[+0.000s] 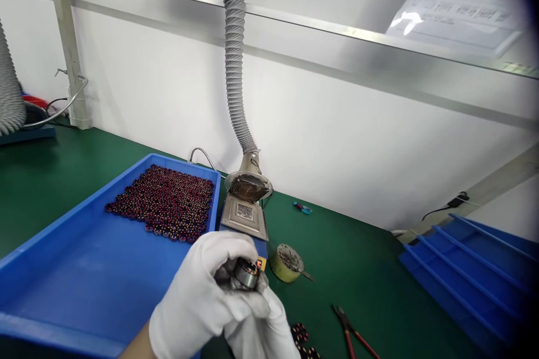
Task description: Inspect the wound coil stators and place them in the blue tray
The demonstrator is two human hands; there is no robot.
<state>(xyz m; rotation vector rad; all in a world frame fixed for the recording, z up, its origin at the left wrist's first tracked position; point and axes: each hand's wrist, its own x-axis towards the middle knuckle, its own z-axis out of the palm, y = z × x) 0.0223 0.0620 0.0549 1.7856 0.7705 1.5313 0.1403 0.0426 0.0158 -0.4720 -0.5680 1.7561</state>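
Observation:
Both of my hands wear white gloves and meet low in the middle of the view. My left hand (197, 291) is curled round a small cylindrical metal part (247, 274) with a shiny rim and copper-coloured bits on top; it looks like a small motor stator. My right hand (263, 322) presses in from below and the right, its fingertips closed at the same part. The gloves hide much of the part. Near the right hand, several dark round coil pieces (300, 334) lie on the green table (357, 269).
At left, a blue tray (96, 269) holds many small dark-red round pieces (168, 202). Behind my hands stands a metal-topped device (244, 216) under a grey exhaust hose (234, 56). To the right are a yellowish cup (286, 269), red-handled pliers (347, 328), blue cutters (302, 208) and blue trays (467, 275).

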